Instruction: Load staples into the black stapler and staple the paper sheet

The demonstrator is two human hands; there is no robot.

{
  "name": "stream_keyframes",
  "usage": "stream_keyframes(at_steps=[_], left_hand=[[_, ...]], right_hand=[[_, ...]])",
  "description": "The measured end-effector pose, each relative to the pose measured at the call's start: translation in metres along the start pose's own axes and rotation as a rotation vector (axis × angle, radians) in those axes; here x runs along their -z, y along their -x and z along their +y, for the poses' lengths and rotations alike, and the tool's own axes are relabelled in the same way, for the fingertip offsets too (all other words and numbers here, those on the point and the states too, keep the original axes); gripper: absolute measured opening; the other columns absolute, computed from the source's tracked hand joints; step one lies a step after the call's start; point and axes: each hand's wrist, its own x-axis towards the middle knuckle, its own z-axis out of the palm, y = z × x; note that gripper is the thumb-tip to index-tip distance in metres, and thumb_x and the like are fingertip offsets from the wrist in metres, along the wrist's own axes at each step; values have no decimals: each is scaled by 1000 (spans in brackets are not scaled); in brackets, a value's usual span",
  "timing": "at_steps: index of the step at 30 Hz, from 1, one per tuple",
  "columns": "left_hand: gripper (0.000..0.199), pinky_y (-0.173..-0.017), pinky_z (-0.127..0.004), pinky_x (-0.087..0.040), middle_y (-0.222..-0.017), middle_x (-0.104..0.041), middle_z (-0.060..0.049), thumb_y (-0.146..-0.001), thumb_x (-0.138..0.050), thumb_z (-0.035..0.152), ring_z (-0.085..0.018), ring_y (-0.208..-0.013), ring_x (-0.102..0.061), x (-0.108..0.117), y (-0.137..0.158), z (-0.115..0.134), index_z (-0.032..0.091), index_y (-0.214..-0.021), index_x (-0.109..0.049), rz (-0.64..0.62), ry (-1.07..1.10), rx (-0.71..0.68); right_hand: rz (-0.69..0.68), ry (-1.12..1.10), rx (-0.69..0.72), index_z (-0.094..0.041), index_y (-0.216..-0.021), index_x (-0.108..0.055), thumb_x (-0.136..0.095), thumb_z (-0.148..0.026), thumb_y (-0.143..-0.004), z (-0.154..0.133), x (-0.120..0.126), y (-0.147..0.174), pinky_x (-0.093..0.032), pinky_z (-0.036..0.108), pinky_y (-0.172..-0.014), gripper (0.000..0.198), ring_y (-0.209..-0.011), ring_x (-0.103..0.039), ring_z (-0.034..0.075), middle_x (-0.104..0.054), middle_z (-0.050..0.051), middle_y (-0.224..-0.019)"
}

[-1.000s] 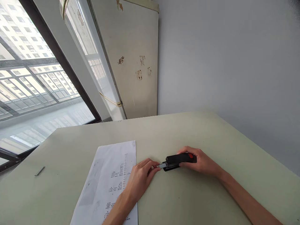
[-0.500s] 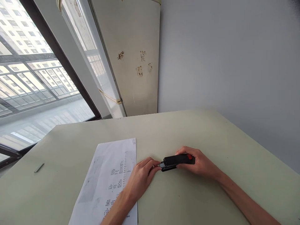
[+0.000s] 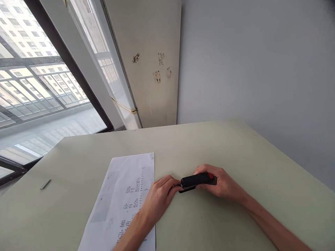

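Note:
A black stapler (image 3: 195,180) with a red patch near its rear end is held just above the table, its front toward the left. My right hand (image 3: 219,179) wraps round the stapler's rear half from the right. At the front end, the thumb and fingers of my left hand (image 3: 159,195) are pinched closed on the stapler's nose. Whatever small part lies between those fingertips is hidden. Under my left wrist and forearm lies a printed white sheet of paper (image 3: 104,195), its right edge left of the stapler.
A short grey strip, looking like staples (image 3: 45,184), lies at the left of the pale green table (image 3: 209,143). Behind the table stand a worn cream cabinet (image 3: 154,97) and a grey wall (image 3: 248,69). A large window (image 3: 39,87) is at the left.
The metal piece that stuck out of the stapler's front is now mostly out of sight, with my left fingertips closer against the nose. The view has shifted slightly.

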Motion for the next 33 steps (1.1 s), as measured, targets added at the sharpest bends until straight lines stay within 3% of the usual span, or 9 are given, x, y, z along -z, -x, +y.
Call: stream_keyframes(at_steps=[17, 24, 33], left_hand=[[28, -64, -24, -49, -87, -74, 1, -109, -52, 31, -13, -71, -69, 0, -1, -3, 24, -95, -76, 52, -12, -14], [28, -63, -24, -45, -88, -74, 2, -109, -52, 28, -12, -68, -67, -1, 1, -5, 23, -93, -74, 42, -41, -33], [26, -61, -26, -46, -89, -76, 3, -108, -55, 37, -12, -67, -67, -2, 1, -7, 26, -101, -77, 45, -101, -2]], right_hand=[[18, -16, -1, -29, -102, -70, -75, -45, -90, -2, -8, 1, -48, 33, -70, 21, -86, -64, 23, -76, 3, -106], [14, -37, 9, -29, -103, -70, -73, -38, -91, -9, -9, 4, -48, 31, -74, 15, -90, -64, 22, -76, 1, -105], [11, -31, -28, -29, -104, -71, -74, -40, -91, -8, -5, -1, -49, 32, -76, 17, -91, -65, 22, -76, 1, -109]])
